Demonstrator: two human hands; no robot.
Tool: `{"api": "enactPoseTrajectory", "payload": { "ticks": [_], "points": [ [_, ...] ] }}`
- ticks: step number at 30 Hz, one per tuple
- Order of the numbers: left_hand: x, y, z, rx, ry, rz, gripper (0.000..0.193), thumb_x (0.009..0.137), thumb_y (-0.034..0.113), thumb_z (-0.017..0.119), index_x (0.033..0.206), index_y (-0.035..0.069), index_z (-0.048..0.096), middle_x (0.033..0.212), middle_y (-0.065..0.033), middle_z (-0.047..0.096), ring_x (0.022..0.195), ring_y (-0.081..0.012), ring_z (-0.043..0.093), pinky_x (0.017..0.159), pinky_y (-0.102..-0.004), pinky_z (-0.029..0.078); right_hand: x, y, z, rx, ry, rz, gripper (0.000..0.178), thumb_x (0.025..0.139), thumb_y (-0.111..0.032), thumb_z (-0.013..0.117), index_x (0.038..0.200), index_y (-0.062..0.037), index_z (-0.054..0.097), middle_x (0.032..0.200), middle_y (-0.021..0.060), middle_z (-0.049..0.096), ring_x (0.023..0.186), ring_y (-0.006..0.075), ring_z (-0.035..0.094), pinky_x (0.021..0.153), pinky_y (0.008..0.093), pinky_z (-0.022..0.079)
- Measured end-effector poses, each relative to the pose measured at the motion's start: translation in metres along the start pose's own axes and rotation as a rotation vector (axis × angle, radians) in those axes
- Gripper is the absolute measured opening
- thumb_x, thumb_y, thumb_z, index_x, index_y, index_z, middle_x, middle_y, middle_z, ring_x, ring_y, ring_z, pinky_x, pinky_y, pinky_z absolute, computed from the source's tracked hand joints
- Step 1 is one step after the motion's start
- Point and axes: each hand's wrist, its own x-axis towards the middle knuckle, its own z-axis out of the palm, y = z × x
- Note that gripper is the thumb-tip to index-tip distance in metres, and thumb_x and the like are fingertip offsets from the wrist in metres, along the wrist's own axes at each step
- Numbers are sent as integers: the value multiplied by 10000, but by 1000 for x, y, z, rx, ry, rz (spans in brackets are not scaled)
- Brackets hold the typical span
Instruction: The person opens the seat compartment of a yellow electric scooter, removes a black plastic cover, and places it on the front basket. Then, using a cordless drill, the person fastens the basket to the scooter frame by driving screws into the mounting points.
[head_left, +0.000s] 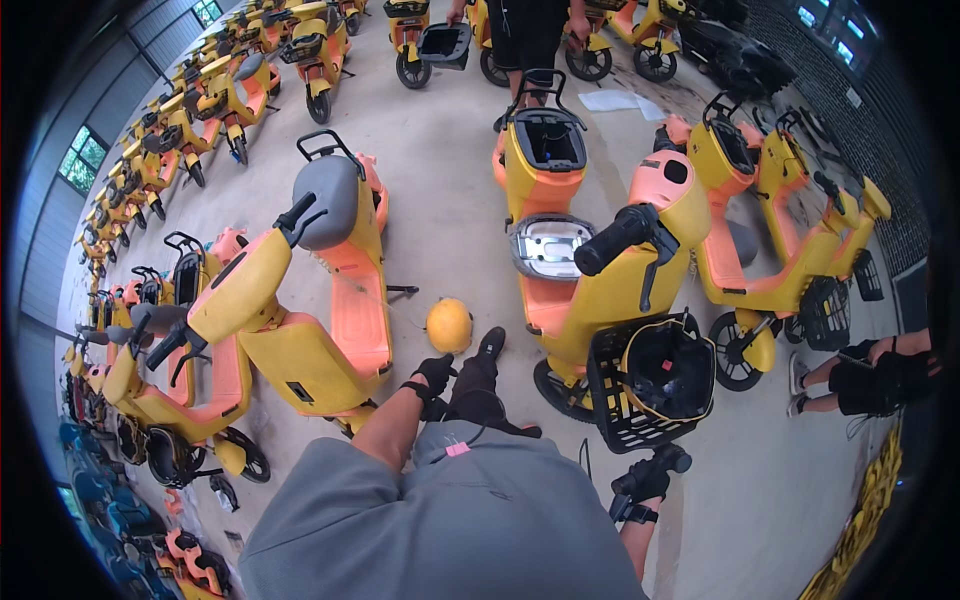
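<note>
My left hand (436, 380), in a black glove, hangs beside my leg with its fingers apart and nothing visible in it. Just ahead of it a yellow helmet (449, 325) rests on the floor near my shoe. Low on the right, my black-gloved right hand (645, 477) is closed round a dark object with a round end (679, 458), whose kind I cannot make out. Above that hand is the black front basket (612, 400) of a yellow and orange scooter (625, 275); an upturned helmet (668, 368) with a dark inside lies in it.
Another scooter (300, 360) stands on my left. Past the right scooter is one with its seat compartment open (552, 140). A person (530, 35) at the back holds a dark grey tub-like part (445, 45); another person (880, 375) is at the right. Scooter rows (165, 150) line the left.
</note>
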Motion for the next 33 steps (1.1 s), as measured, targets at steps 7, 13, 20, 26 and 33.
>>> {"api": "enactPoseTrajectory", "payload": {
  "ticks": [7,13,20,26,33],
  "points": [
    [62,81,-29,45,110,56,390,924,405,629,993,29,705,545,4,409,409,-145,358,407,-322,288,5,2,40,-178,394,62,190,915,-304,586,903,-133,671,804,66,691,788,234,677,690,368,511],
    [215,221,-31,501,166,429,353,865,388,643,895,47,732,696,-114,642,558,-240,571,538,-383,458,-16,-48,148,-270,741,276,190,912,-300,590,905,-128,671,803,70,691,784,238,676,686,370,512],
    [229,454,55,957,342,682,518,856,527,599,974,36,719,1028,-217,704,1002,-373,667,878,-464,518,38,-141,281,-416,918,343,190,909,-295,594,907,-121,670,802,74,691,780,244,675,680,374,513],
    [223,589,151,1264,195,1046,587,768,579,715,1099,100,644,1012,-141,717,954,-320,692,775,-459,543,111,-203,326,-474,968,323,190,907,-291,597,909,-115,670,801,78,692,776,249,674,676,376,514],
    [288,635,230,1712,238,986,663,705,629,766,1144,135,715,1123,-70,706,1097,-274,652,858,-438,519,152,-216,328,-480,1019,408,190,904,-286,601,912,-109,670,800,82,692,772,254,673,671,380,515]
  ]
}}
